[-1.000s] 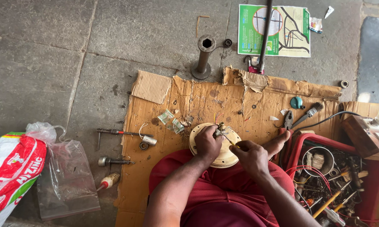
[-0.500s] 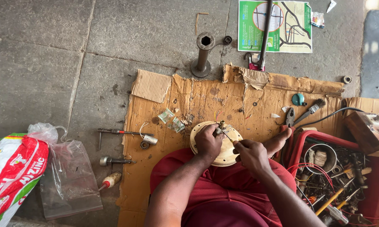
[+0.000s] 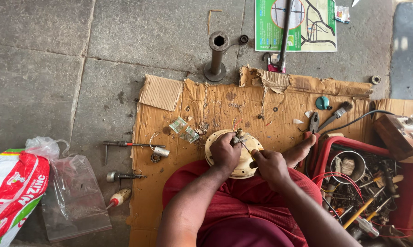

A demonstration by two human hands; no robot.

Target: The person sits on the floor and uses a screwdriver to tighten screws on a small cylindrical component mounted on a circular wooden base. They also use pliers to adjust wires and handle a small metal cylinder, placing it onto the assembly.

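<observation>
Left grip point(image 3: 225, 152) on disc point(image 3: 215, 142), crate point(image 3: 328, 148) of tools

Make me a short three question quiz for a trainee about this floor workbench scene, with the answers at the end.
1. True or false: the left hand rests on the round cream-coloured disc.
2. Which lies on the stone floor left of the cardboard sheet? A: clear plastic bag; B: red crate; C: pliers.
3. What does the right hand hold against the disc's metal hub?

Key
1. True.
2. A. The crate and the pliers are on the right side.
3. A thin tool, likely a screwdriver, its tip at the hub.
</observation>
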